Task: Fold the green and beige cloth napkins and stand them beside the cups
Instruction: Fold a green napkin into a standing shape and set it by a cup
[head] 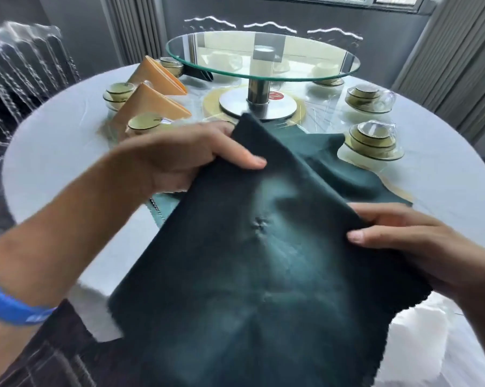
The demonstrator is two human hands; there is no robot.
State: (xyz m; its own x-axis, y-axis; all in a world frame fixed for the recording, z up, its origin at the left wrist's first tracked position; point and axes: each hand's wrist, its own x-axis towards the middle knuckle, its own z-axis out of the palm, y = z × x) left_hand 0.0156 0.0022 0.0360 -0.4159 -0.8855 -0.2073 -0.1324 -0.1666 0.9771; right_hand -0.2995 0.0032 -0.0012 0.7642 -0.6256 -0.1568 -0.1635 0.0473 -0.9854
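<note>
Near edge first: green napkin (263, 261) is held up over the table's near side, tilted, its lower edge hanging off toward the person's lap. It looks unfolded or at most part-folded; a pucker shows mid-cloth.

Right hand (397, 241) pinches the napkin's right edge, thumb on top, fingers behind. Left hand (185, 160) grips the far corner, thumb across the cloth face, fingers curled under. Both hands are closed on fabric, nothing slack.

Under it, more green cloth (333, 163) lies flat on the table (54, 152); cannot tell if it is a 2nd napkin or part of the same stack.

Risks, my read:
- Held cloth sits just beside the cup (372, 138) on the right. A sweep or snap to flatten could clip it, and it's stacked on saucers.
- Left wrist is near the closest left cup (144, 124); same hazard on a wide fold.
- Motion blur suggests a fast move, so corners may misalign and the fold won't stand.

Further back: 2 beige napkins (151, 104) already stand folded by the left cups. Glass turntable (263, 51) at centre overhangs, limiting reach.
</note>
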